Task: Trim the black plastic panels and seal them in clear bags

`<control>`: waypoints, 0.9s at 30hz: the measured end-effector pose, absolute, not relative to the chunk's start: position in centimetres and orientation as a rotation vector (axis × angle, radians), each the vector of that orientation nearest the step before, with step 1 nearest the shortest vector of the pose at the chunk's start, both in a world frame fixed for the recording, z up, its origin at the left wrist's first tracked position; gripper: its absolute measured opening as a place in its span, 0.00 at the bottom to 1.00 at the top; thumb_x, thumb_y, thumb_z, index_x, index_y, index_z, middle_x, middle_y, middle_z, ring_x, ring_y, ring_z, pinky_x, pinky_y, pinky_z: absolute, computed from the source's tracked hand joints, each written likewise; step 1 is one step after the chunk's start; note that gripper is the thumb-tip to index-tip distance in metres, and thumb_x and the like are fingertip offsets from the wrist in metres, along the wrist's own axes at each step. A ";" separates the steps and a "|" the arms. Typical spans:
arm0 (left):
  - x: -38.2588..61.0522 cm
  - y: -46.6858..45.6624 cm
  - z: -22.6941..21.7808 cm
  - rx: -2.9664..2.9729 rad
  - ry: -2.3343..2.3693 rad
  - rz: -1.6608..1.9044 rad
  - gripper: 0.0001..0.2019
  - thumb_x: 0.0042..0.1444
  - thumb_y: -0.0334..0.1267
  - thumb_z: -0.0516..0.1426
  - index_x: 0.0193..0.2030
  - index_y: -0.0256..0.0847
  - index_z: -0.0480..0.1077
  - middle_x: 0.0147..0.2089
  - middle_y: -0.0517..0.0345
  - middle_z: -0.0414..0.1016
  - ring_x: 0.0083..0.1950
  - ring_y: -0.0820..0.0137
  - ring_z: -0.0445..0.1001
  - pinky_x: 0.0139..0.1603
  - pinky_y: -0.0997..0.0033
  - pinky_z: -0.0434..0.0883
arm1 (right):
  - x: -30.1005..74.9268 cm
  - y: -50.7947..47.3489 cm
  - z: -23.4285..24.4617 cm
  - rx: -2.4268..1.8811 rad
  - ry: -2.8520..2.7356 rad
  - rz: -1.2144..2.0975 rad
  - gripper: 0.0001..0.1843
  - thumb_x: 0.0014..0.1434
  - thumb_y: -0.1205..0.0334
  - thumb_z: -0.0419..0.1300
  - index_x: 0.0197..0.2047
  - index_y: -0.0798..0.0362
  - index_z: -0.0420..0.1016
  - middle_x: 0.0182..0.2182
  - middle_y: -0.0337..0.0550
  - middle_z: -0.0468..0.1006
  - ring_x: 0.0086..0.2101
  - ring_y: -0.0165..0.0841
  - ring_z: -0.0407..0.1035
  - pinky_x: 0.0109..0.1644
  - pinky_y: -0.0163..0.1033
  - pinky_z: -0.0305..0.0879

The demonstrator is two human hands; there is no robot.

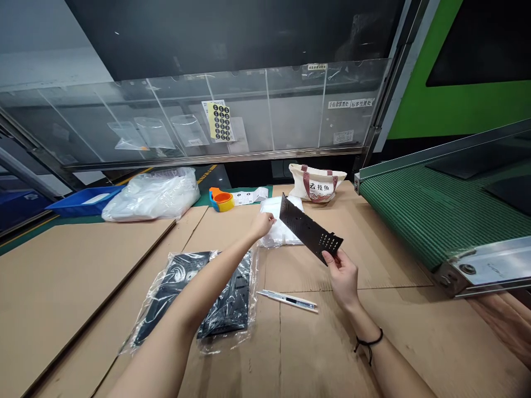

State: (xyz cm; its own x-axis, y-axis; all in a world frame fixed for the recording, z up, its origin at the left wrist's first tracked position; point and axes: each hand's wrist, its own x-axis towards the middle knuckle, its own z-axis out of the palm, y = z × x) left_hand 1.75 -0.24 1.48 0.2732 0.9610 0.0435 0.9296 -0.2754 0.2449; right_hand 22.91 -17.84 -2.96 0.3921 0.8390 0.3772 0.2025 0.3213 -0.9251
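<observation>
Two hands point(262, 225), one black panel point(309, 228) (perforated), one blue crate point(85, 202), one tote bag point(317, 183)

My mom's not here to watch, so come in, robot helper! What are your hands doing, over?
Right hand gripping perforated black metal plate. Left hand beside it, above white plastic bag. Under left forearm: clear plastic bag of black parts.

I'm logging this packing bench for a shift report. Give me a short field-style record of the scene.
Right hand: grips the lower end of a black perforated plate
Left hand: beside the plate, at a white plastic bag
Between hands: utility knife
Under left forearm: black parts in a clear plastic bag
Surface: cardboard sheets
Right side: green conveyor belt
</observation>
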 end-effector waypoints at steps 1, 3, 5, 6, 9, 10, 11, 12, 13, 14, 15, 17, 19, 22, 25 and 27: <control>1.6 -0.2 1.6 2.338 1.784 0.299 0.14 0.63 0.43 0.56 0.50 0.37 0.70 0.49 0.51 0.73 0.45 0.66 0.75 0.46 0.59 0.75 | 22.9 -17.9 -3.0 -1.208 -1.155 0.548 0.17 0.58 0.45 0.60 0.36 0.52 0.77 0.30 0.44 0.81 0.31 0.37 0.74 0.37 0.39 0.70; 1.1 0.0 1.8 2.296 1.800 0.358 0.14 0.63 0.43 0.56 0.51 0.37 0.69 0.49 0.51 0.73 0.46 0.66 0.74 0.46 0.59 0.75 | 22.8 -18.0 -3.1 -1.217 -1.227 0.524 0.16 0.58 0.46 0.59 0.33 0.51 0.76 0.26 0.42 0.79 0.27 0.36 0.72 0.33 0.38 0.68; 0.6 0.1 2.0 2.267 1.816 0.427 0.14 0.63 0.43 0.56 0.51 0.37 0.69 0.49 0.51 0.73 0.46 0.65 0.74 0.46 0.58 0.75 | 22.8 -18.1 -2.9 -1.219 -1.311 0.509 0.15 0.58 0.47 0.59 0.30 0.50 0.75 0.23 0.40 0.76 0.24 0.34 0.69 0.30 0.37 0.65; 0.4 0.2 2.2 2.255 1.824 0.464 0.14 0.63 0.43 0.56 0.51 0.37 0.69 0.49 0.51 0.73 0.46 0.65 0.74 0.46 0.58 0.75 | 22.7 -18.2 -2.8 -1.216 -1.355 0.506 0.14 0.58 0.48 0.59 0.29 0.50 0.75 0.21 0.39 0.75 0.23 0.34 0.68 0.29 0.36 0.63; -0.2 0.5 2.7 2.222 1.850 0.589 0.14 0.63 0.43 0.56 0.50 0.36 0.70 0.49 0.51 0.73 0.46 0.65 0.74 0.46 0.58 0.74 | 22.6 -18.3 -2.2 -1.205 -1.461 0.505 0.13 0.57 0.50 0.59 0.28 0.49 0.75 0.20 0.39 0.74 0.21 0.33 0.66 0.26 0.36 0.59; -0.3 0.6 2.9 2.214 1.858 0.633 0.14 0.63 0.43 0.56 0.50 0.36 0.70 0.48 0.52 0.73 0.46 0.65 0.74 0.47 0.58 0.74 | 22.6 -18.3 -2.1 -1.204 -1.480 0.502 0.13 0.57 0.50 0.59 0.27 0.49 0.74 0.20 0.39 0.73 0.21 0.33 0.65 0.26 0.35 0.58; -0.5 0.7 3.2 2.207 1.863 0.676 0.14 0.63 0.43 0.56 0.50 0.36 0.70 0.48 0.52 0.73 0.46 0.65 0.74 0.47 0.58 0.74 | 22.6 -18.3 -2.0 -1.206 -1.489 0.498 0.14 0.57 0.50 0.58 0.27 0.49 0.74 0.20 0.39 0.74 0.21 0.33 0.65 0.26 0.35 0.58; -0.6 0.9 3.5 2.204 1.863 0.715 0.14 0.64 0.43 0.56 0.49 0.36 0.70 0.48 0.52 0.73 0.46 0.65 0.74 0.47 0.58 0.74 | 22.6 -18.3 -2.0 -1.210 -1.490 0.494 0.14 0.58 0.50 0.58 0.26 0.49 0.74 0.20 0.39 0.74 0.21 0.33 0.65 0.26 0.35 0.58; -0.8 1.0 3.7 2.207 1.857 0.747 0.14 0.64 0.44 0.55 0.49 0.36 0.69 0.47 0.52 0.73 0.45 0.66 0.74 0.47 0.58 0.74 | 22.6 -18.3 -2.0 -1.215 -1.485 0.491 0.14 0.58 0.50 0.58 0.26 0.49 0.73 0.20 0.39 0.74 0.21 0.33 0.65 0.26 0.35 0.58; -1.0 1.0 4.0 2.216 1.845 0.769 0.14 0.64 0.44 0.55 0.49 0.36 0.69 0.46 0.52 0.73 0.45 0.66 0.74 0.46 0.58 0.73 | 22.6 -18.3 -2.0 -1.221 -1.474 0.489 0.15 0.58 0.49 0.59 0.26 0.49 0.73 0.20 0.39 0.74 0.21 0.32 0.65 0.26 0.35 0.59; -1.2 1.0 4.2 2.229 1.828 0.779 0.14 0.64 0.44 0.54 0.48 0.36 0.69 0.45 0.53 0.73 0.44 0.66 0.74 0.46 0.59 0.73 | 22.7 -18.2 -2.1 -1.228 -1.455 0.489 0.15 0.58 0.49 0.59 0.26 0.50 0.73 0.20 0.39 0.74 0.21 0.32 0.65 0.26 0.35 0.59; -1.6 0.8 4.3 2.274 1.769 0.751 0.13 0.64 0.45 0.54 0.45 0.36 0.70 0.41 0.55 0.73 0.41 0.68 0.74 0.44 0.60 0.72 | 22.9 -18.1 -2.3 -1.238 -1.395 0.489 0.16 0.59 0.49 0.58 0.27 0.51 0.74 0.21 0.39 0.75 0.22 0.33 0.68 0.27 0.35 0.62; -1.9 0.2 3.9 2.336 1.665 0.654 0.12 0.63 0.45 0.55 0.40 0.36 0.70 0.36 0.58 0.72 0.37 0.69 0.72 0.42 0.62 0.72 | 23.1 -18.0 -2.5 -1.240 -1.310 0.479 0.17 0.60 0.47 0.57 0.32 0.53 0.75 0.26 0.43 0.79 0.26 0.35 0.72 0.30 0.36 0.66; -1.8 -0.9 2.5 2.405 1.474 0.469 0.13 0.60 0.45 0.58 0.34 0.36 0.70 0.33 0.59 0.71 0.34 0.71 0.71 0.39 0.65 0.70 | 23.5 -17.9 -2.5 -1.237 -1.180 0.439 0.21 0.60 0.44 0.55 0.40 0.55 0.75 0.33 0.48 0.82 0.33 0.39 0.76 0.37 0.40 0.71; -1.0 -1.7 0.9 2.393 1.383 0.372 0.12 0.60 0.45 0.58 0.36 0.36 0.70 0.36 0.58 0.72 0.37 0.70 0.72 0.41 0.64 0.71 | 23.7 -17.9 -2.3 -1.221 -1.165 0.425 0.21 0.59 0.44 0.57 0.40 0.55 0.75 0.33 0.49 0.82 0.33 0.39 0.76 0.37 0.40 0.72; -0.5 -1.9 0.2 2.342 1.391 0.359 0.11 0.61 0.44 0.58 0.41 0.36 0.71 0.40 0.56 0.73 0.40 0.69 0.73 0.42 0.62 0.73 | 23.7 -18.0 -2.1 -1.209 -1.225 0.437 0.20 0.59 0.44 0.57 0.37 0.54 0.75 0.31 0.47 0.82 0.31 0.38 0.76 0.35 0.39 0.72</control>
State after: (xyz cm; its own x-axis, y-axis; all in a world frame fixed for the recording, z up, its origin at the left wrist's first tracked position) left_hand -0.47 -1.89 0.18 0.4744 0.8801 0.0195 0.7797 -0.4304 0.4549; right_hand 23.73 -18.02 -2.13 0.3546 0.8059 0.4741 0.3244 0.3694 -0.8708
